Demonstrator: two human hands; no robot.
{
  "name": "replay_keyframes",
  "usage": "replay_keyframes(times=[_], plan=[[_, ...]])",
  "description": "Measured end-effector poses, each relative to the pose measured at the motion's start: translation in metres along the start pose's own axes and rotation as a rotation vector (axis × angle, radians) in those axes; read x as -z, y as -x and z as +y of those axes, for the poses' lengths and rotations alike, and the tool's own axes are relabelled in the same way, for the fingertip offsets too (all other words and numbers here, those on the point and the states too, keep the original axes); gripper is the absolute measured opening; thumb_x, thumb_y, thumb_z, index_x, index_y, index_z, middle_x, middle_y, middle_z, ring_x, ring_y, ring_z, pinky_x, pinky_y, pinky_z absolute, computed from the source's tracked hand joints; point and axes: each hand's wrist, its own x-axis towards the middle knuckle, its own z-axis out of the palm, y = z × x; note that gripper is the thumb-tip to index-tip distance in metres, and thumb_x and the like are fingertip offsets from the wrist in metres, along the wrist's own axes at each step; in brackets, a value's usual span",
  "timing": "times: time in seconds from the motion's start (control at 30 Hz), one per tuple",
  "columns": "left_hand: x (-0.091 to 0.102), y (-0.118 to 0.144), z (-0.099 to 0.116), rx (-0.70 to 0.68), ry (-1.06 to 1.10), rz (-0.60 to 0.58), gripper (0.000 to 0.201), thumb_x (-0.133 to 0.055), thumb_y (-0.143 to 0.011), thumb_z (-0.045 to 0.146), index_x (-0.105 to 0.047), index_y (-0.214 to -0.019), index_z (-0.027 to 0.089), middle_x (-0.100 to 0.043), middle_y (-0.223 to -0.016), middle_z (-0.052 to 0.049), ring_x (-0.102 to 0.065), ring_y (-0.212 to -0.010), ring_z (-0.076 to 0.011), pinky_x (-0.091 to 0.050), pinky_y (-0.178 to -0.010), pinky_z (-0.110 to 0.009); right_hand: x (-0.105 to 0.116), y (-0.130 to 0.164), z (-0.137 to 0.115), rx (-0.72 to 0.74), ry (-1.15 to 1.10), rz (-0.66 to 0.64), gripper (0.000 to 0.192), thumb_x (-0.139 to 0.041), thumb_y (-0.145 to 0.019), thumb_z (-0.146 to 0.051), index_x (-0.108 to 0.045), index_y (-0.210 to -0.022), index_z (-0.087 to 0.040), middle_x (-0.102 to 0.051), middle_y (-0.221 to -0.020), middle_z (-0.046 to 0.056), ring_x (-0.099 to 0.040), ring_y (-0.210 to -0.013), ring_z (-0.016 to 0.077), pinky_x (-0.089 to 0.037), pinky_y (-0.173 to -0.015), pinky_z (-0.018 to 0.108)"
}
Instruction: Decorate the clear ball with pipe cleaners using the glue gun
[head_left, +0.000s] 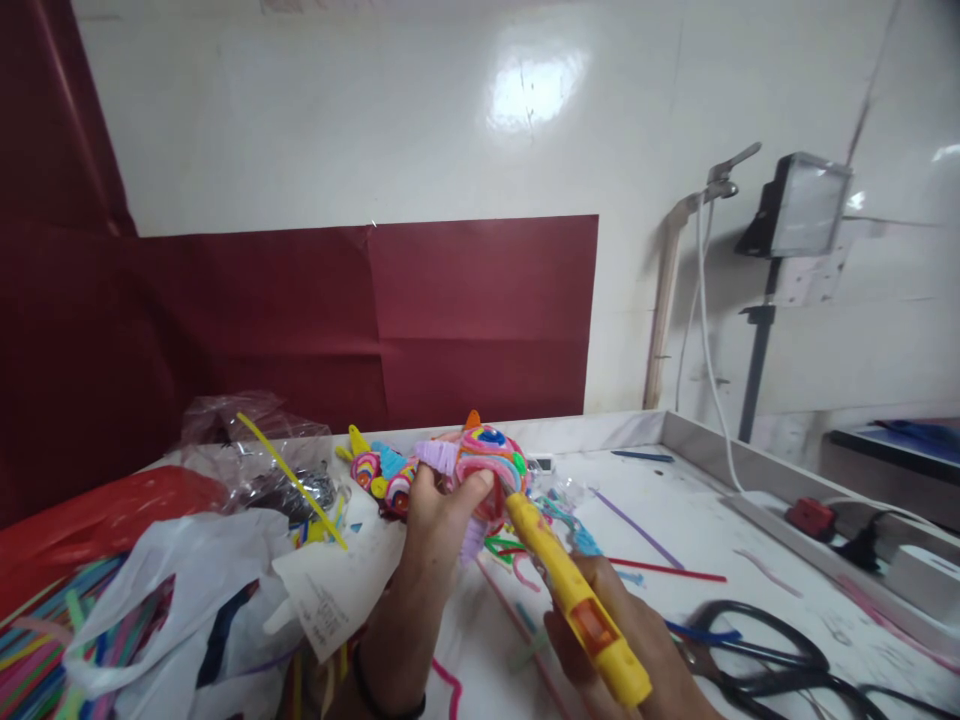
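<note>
Left grip holds colourful craft piece over bench, right grip clasps yellow glue gun, nozzle just beside left thumb; if hot, a slip of either could burn skin.

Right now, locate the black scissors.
In the head view, the black scissors lie lower right on the white table, right of the right hand, near a blue strip.

Yellow tool, perhaps against multicoloured craftwork
</note>
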Motion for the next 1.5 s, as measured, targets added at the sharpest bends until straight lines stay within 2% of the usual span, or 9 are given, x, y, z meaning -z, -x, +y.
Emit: replay_keyframes(times=[0.4,0.67,0.77,0.97,1.3,1.5], plan=[[0.004,-0.003,-0.002,0.005,-0.021,0.024,0.062,-0.078,-0.065,0.027,-0.059,-0.123,0.017,-0.074,-0.107,-0.009,-0.069,-0.098,-0.0244,-0.052,-0.090,-0.036,-0.009,0.004,-0.008,0.004,-0.019,0.023,0.017,-0.032,-0.103,-0.034,-0.046,-0.095,-0.028,-0.060,-0.058,-0.007,-0.055,-0.041,0.0131,-0.040,-0.042,0.023],[0.005,-0.004,-0.002,0.007,-0.021,0.025,0.063,-0.079,-0.064,0.027,-0.059,-0.124,0.017,-0.075,-0.103,-0.008,-0.070,-0.096,-0.0249,-0.052,-0.090,-0.037,-0.009,0.004,-0.013,-0.064,-0.097,0.022,0.023,-0.033,-0.104,-0.043,-0.047,-0.093,-0.027,-0.060,-0.056,-0.007,-0.056,-0.040,0.0128,-0.042,-0.042,0.022],[0.003,-0.003,-0.003,0.006,-0.024,0.020,0.062,-0.079,-0.064,0.027,-0.060,-0.122,0.017,-0.075,-0.105,-0.008,-0.070,-0.096,-0.0244,-0.052,-0.090,-0.036,-0.009,0.004,-0.016,-0.094,-0.139,0.025,0.020,-0.035,-0.104,-0.038,-0.047,-0.093,-0.027,-0.060,-0.054,-0.007,-0.055,-0.039,0.0128,-0.042,-0.041,0.022],[0.004,-0.003,-0.001,0.011,-0.016,0.031,0.063,-0.080,-0.064,0.026,-0.061,-0.123,0.017,-0.075,-0.101,-0.008,-0.070,-0.094,-0.0248,-0.052,-0.089,-0.037,-0.006,0.004,-0.015,-0.054,-0.107,0.017,0.013,-0.038,-0.101,-0.030,-0.047,-0.092,-0.027,-0.061,-0.057,-0.006,-0.058,-0.043,0.0138,-0.042,-0.044,0.023],[0.002,0.000,0.006,-0.009,0.003,0.052,0.061,-0.077,-0.066,0.024,-0.060,-0.125,0.016,-0.075,-0.098,-0.007,-0.069,-0.092,-0.0227,-0.053,-0.086,-0.035,-0.006,0.007,-0.015,-0.050,-0.065,0.001,0.024,-0.033,-0.105,-0.043,-0.047,-0.094,-0.027,-0.061,-0.059,-0.006,-0.059,-0.045,0.0137,-0.042,-0.046,0.024],[0.003,-0.001,0.006,-0.010,0.003,0.058,0.060,-0.078,-0.065,0.024,-0.062,-0.122,0.017,-0.075,-0.096,-0.005,-0.070,-0.091,-0.0228,-0.053,-0.086,-0.034,-0.006,0.008,-0.019,-0.058,-0.082,-0.010,0.024,-0.033,-0.106,-0.041,-0.048,-0.094,-0.027,-0.061,-0.060,-0.006,-0.059,-0.046,0.0136,-0.041,-0.047,0.024]])
